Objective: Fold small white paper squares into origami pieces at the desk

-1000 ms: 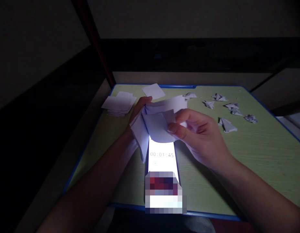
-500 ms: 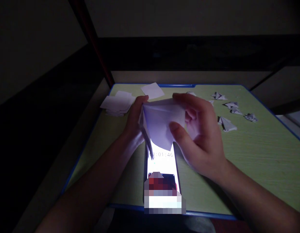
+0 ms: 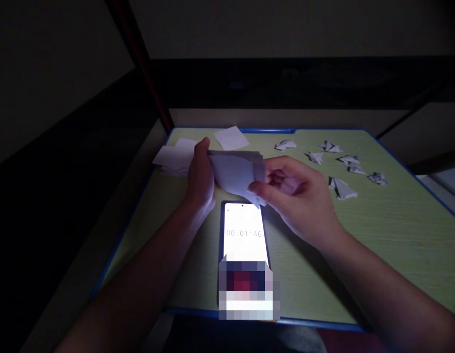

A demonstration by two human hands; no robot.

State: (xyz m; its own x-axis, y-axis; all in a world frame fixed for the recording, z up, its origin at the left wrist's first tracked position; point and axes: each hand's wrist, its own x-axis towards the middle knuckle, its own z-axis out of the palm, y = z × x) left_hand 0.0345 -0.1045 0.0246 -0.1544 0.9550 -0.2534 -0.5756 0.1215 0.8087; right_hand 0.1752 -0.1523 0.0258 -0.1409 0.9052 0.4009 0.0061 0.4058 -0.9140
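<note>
Head view: dim scene, main light is the phone (image 3: 245, 220), lying face-up on the green tabletop (image 3: 389, 255) near its blue front edge (image 3: 315, 324). Screen reads 00:01:46; its lower part is pixelated, can't read it. Just past the phone's top end, both hands have a stack of white paper sheets (image 3: 231, 171), lifted off the tabletop. Left hand (image 3: 201, 181) grips the stack's left end, thumb up; its fingers are mostly hidden. Right hand (image 3: 301, 201) pinches the right end between thumb and fingers, sheets bowed, corners slightly fanned. Can't count them. Right of the right hand, apart from it: seven small folded paper pieces (image 3: 343, 189), scattered, not in rows; two of them sit very close together. Left, partly behind the left hand: an uneven paper pile (image 3: 172, 156), flat. Farther back, one loose sheet (image 3: 231, 138) lies flat near the far edge, beyond the held stack.
</note>
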